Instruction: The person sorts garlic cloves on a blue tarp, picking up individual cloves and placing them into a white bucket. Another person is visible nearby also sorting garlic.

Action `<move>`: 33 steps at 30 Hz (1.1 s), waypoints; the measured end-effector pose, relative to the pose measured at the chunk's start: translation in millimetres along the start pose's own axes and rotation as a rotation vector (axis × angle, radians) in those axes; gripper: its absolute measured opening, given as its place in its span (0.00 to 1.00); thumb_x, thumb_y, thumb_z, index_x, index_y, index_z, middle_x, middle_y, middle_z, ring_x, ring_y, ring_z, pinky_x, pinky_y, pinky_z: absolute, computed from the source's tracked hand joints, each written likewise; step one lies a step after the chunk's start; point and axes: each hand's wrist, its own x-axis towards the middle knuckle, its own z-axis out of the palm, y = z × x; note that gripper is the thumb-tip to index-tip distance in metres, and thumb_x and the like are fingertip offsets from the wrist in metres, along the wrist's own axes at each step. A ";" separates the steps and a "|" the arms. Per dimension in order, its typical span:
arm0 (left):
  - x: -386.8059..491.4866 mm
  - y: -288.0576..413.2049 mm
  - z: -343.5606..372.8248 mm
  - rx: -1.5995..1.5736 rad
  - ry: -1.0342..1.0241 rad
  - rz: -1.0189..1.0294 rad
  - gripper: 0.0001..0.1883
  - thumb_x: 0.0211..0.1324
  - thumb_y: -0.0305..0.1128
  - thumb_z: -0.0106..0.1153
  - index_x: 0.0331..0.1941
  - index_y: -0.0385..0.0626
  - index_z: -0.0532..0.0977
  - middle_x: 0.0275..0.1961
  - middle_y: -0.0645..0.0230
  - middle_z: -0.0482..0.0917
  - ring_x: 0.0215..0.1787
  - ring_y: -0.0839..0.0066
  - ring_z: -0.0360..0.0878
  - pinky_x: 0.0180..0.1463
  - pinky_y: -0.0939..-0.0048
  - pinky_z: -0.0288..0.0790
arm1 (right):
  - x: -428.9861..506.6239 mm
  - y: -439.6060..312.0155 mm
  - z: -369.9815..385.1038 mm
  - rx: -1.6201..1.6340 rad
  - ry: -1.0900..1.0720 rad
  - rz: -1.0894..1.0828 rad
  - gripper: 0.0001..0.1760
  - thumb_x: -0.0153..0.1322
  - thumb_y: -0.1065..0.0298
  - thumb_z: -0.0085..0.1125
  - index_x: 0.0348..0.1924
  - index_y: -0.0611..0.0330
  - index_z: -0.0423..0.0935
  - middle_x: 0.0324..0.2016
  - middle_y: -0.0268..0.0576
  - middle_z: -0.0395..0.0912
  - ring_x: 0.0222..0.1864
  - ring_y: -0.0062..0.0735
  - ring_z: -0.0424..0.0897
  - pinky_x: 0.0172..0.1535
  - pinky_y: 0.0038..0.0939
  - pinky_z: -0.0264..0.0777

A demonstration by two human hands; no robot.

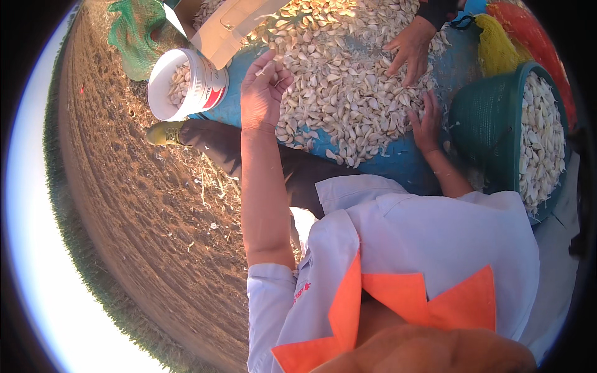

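Observation:
My left hand [268, 84] is raised at the left edge of a broad heap of garlic cloves [345, 93], its fingers curled around what looks like a pale clove [262, 71]. At the heap's right edge, my right hand [426, 121] rests low with its fingers spread, touching or close to the cloves; nothing is visibly held in it. The heap lies on a blue sheet [401, 158]. Left of my left hand, a white plastic tub [163, 98] lies tilted with some cloves inside. A green plastic basket [485, 126] filled with cloves stands tilted beyond my right hand.
Another person's hand [413, 46] presses on the heap just above my right hand. Green netting [140, 42] and a cardboard piece [233, 28] lie at upper left. Yellow netting [496, 46] and red netting [536, 42] are at upper right. Bare soil [163, 224] stretches along the left.

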 end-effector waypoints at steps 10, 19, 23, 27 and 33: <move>-51.9 -95.8 -107.7 0.679 0.766 -0.312 0.23 0.56 0.19 0.39 0.57 0.38 0.69 0.46 0.61 0.72 0.38 0.72 0.74 0.34 0.73 0.72 | 1.3 -12.3 -7.4 -0.042 -0.117 -0.050 0.40 0.67 0.48 0.59 0.65 0.60 0.59 0.64 0.53 0.61 0.66 0.52 0.60 0.66 0.53 0.48; -43.0 -118.2 -132.4 1.323 0.495 -0.260 0.32 0.48 0.23 0.55 0.63 0.45 0.66 0.44 0.61 0.76 0.41 0.71 0.77 0.46 0.69 0.73 | -0.2 -11.7 -7.2 -0.053 -0.122 -0.067 0.42 0.65 0.38 0.57 0.64 0.55 0.62 0.64 0.46 0.61 0.66 0.47 0.61 0.67 0.55 0.48; -45.7 -115.2 -127.4 1.138 0.454 -0.245 0.32 0.47 0.27 0.58 0.62 0.45 0.67 0.38 0.61 0.76 0.49 0.63 0.72 0.53 0.63 0.68 | -0.7 -11.9 -5.8 -0.088 -0.129 -0.071 0.41 0.65 0.37 0.57 0.63 0.54 0.63 0.63 0.46 0.61 0.66 0.47 0.61 0.67 0.55 0.49; -54.2 -115.4 -123.1 1.049 0.359 -0.248 0.34 0.47 0.26 0.62 0.62 0.44 0.66 0.40 0.64 0.76 0.42 0.71 0.75 0.46 0.68 0.72 | -2.8 -9.3 -2.8 -0.107 -0.123 -0.087 0.41 0.65 0.38 0.57 0.63 0.54 0.63 0.63 0.46 0.62 0.66 0.47 0.61 0.67 0.55 0.49; -57.6 -127.1 -131.6 1.254 0.202 -0.048 0.36 0.45 0.27 0.64 0.62 0.44 0.65 0.42 0.61 0.76 0.41 0.70 0.78 0.45 0.70 0.74 | -3.3 -6.0 -1.4 -0.088 -0.120 -0.099 0.41 0.66 0.37 0.55 0.63 0.56 0.64 0.63 0.46 0.61 0.66 0.47 0.60 0.67 0.55 0.48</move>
